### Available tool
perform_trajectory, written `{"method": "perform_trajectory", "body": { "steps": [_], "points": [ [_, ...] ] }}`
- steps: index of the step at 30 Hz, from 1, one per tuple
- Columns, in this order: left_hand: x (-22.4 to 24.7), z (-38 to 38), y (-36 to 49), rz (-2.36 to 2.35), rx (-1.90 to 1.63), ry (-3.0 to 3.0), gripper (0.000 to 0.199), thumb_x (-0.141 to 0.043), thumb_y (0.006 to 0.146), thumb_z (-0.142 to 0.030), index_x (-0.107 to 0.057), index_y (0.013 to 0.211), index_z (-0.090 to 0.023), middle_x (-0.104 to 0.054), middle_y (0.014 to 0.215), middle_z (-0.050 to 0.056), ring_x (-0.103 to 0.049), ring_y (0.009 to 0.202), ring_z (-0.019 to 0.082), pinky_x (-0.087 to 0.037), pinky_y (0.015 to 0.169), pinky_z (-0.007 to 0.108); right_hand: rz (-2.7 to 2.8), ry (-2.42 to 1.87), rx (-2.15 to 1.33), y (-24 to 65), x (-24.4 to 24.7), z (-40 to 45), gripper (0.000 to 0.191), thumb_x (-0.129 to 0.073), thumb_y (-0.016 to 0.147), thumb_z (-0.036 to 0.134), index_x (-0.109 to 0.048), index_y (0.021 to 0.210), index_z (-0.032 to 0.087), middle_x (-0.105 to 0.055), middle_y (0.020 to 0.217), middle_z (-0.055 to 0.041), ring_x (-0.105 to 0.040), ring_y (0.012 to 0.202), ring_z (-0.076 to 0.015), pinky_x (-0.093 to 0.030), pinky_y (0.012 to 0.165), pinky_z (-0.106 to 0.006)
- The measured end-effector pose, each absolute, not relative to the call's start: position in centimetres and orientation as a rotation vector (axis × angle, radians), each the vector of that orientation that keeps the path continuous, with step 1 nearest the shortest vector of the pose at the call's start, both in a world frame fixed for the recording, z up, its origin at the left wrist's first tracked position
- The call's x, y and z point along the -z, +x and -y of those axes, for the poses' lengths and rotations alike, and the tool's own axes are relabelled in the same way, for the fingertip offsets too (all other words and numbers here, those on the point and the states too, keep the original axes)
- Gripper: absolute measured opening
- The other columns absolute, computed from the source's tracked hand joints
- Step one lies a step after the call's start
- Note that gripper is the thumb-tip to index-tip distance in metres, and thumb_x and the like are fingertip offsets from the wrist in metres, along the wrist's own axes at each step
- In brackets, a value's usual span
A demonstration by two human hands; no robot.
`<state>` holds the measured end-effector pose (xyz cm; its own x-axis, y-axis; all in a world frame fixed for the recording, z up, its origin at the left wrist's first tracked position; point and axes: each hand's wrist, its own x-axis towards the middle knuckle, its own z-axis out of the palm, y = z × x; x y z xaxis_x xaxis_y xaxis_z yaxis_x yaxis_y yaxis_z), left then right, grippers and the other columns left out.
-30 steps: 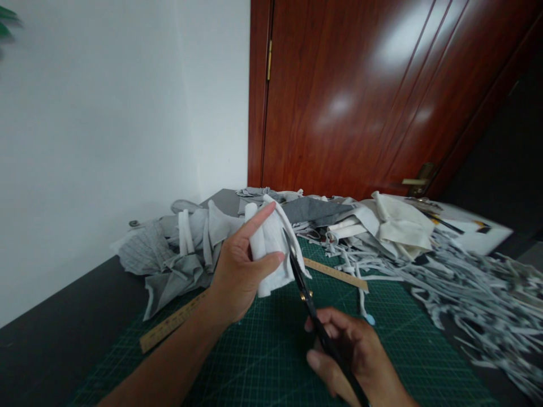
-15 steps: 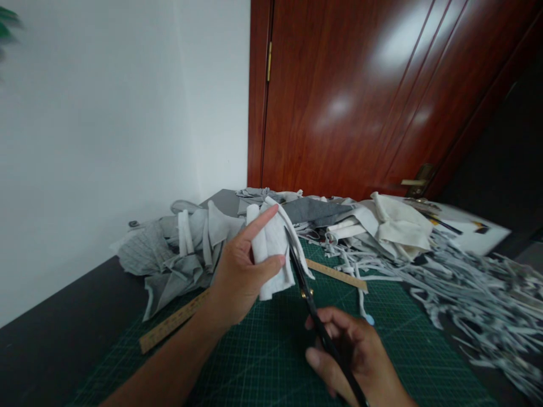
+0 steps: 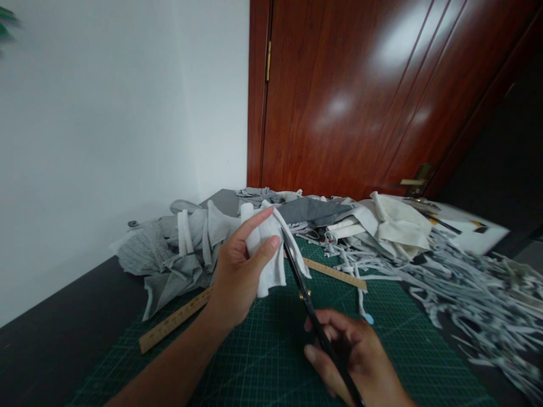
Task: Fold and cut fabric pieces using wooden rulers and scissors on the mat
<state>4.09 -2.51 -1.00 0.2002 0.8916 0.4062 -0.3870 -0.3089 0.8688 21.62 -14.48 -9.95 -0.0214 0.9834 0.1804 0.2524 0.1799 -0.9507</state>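
Note:
My left hand grips a piece of white fabric, with the thumb pressed on its front and the index finger stretched along its top. Black scissors are in my right hand, fingers wrapped round the handles. Their blades lie at the right side of the fabric, between the main piece and a narrow white strip that curves down on the right. At its top the strip still joins the fabric near my left index fingertip. The handles are partly hidden by my right hand.
Beneath lies a green cutting mat, with a wooden ruler at left and another ruler behind the scissors. Grey cloth is heaped at left, folded cream fabric at back right. Many cut strips pile up on the right.
My left hand has shifted slightly left with the fabric, and its thumb sits higher. The gap between the fabric and the strip is wider. The scissors have barely moved.

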Motion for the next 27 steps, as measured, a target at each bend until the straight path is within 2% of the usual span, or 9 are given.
{"method": "perform_trajectory", "body": {
  "steps": [3,7,11,14,16,20,27],
  "points": [
    [0.99,2.44,4.19,-0.618,-1.5,1.342,0.075,-0.086,0.081,-0.027,-0.06,0.151,-0.032,-0.077,0.109,0.004,-0.071,0.078,0.017,-0.06,0.062,0.024,1.472,-1.254,-0.945,21.48,10.01,14.53,0.035,-0.074,0.091,0.055,-0.07,0.101,0.021,-0.046,0.062,0.0074,-0.039,0.044,-0.0082,-0.032,0.041,-0.02],
    [0.74,2.5,4.34,-0.645,-1.565,1.313,0.1,-0.089,0.074,-0.021,-0.043,0.162,-0.031,-0.071,0.137,0.007,-0.073,0.104,0.023,-0.064,0.077,0.027,1.45,-1.244,-0.943,21.48,10.23,14.47,0.037,-0.075,0.091,0.056,-0.069,0.102,0.021,-0.045,0.062,0.0078,-0.037,0.043,-0.0079,-0.031,0.039,-0.02],
    [0.66,2.66,4.49,-0.616,-1.54,1.309,0.111,-0.089,0.072,-0.019,-0.033,0.167,-0.03,-0.065,0.149,0.008,-0.069,0.124,0.028,-0.063,0.094,0.032,1.478,-1.179,-0.98,21.6,10.1,14.34,0.035,-0.075,0.091,0.053,-0.067,0.1,0.021,-0.043,0.061,0.0087,-0.037,0.044,-0.0077,-0.028,0.041,-0.02],
    [0.75,2.69,4.57,-0.629,-1.552,1.331,0.116,-0.089,0.071,-0.017,-0.028,0.168,-0.03,-0.058,0.157,0.01,-0.064,0.133,0.033,-0.063,0.099,0.039,1.488,-1.158,-0.971,21.56,9.87,14.35,0.035,-0.076,0.09,0.053,-0.066,0.1,0.021,-0.044,0.062,0.0084,-0.037,0.046,-0.0082,-0.027,0.044,-0.022],
    [0.8,2.68,4.59,-0.628,-1.549,1.321,0.115,-0.088,0.072,-0.018,-0.027,0.168,-0.029,-0.059,0.156,0.011,-0.065,0.132,0.034,-0.063,0.099,0.041,1.483,-1.164,-0.955,21.48,9.79,14.38,0.034,-0.076,0.089,0.053,-0.066,0.1,0.021,-0.044,0.063,0.0081,-0.037,0.047,-0.0085,-0.027,0.044,-0.022],
    [0.81,2.53,4.53,-0.634,-1.548,1.287,0.098,-0.086,0.078,-0.027,-0.036,0.162,-0.026,-0.067,0.144,0.012,-0.069,0.123,0.033,-0.065,0.092,0.041,1.482,-1.182,-0.926,21.35,9.87,14.42,0.031,-0.075,0.09,0.049,-0.067,0.099,0.021,-0.045,0.061,0.0084,-0.037,0.047,-0.009,-0.027,0.046,-0.024],
    [0.69,2.29,4.54,-0.716,-1.638,1.302,0.084,-0.086,0.074,-0.025,-0.046,0.148,-0.022,-0.073,0.125,0.01,-0.073,0.109,0.03,-0.065,0.081,0.038,1.503,-1.205,-0.903,21.4,10.11,14.39,0.025,-0.074,0.089,0.044,-0.067,0.098,0.022,-0.044,0.059,0.0089,-0.037,0.047,-0.0096,-0.025,0.047,-0.025]
  ]
}}
